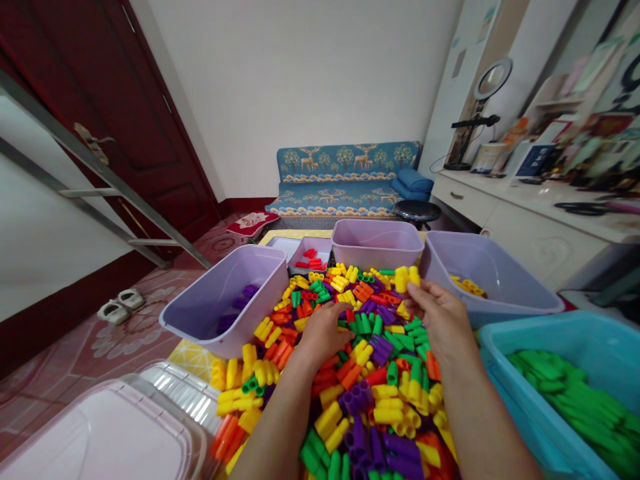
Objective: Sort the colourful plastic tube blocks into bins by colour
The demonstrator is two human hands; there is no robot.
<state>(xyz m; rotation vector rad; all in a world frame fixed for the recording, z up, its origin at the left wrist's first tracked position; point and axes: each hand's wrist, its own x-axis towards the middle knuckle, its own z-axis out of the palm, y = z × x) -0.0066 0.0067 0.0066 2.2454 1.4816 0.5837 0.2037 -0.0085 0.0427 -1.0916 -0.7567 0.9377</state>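
Observation:
A deep pile of plastic tube-shaped pieces (380,347) in yellow, green, purple, orange and red spreads in front of me. My right hand (440,313) pinches a yellow tube piece (406,278) between thumb and fingers, lifted over the pile's far right part. My left hand (324,333) reaches into the middle of the pile, thumb and fingers apart, near green pieces (364,325). Its fingertips are partly hidden, and I see nothing gripped there. A lilac bin (377,243) at the back stands just beyond both hands.
A lilac bin (195,320) at left holds purple pieces; another lilac bin (510,293) at right holds yellow ones. Red pieces lie in a small box (320,247). A blue tub (500,373) holds green pieces. Lids (110,433) lie front left. A sofa (345,173) stands behind.

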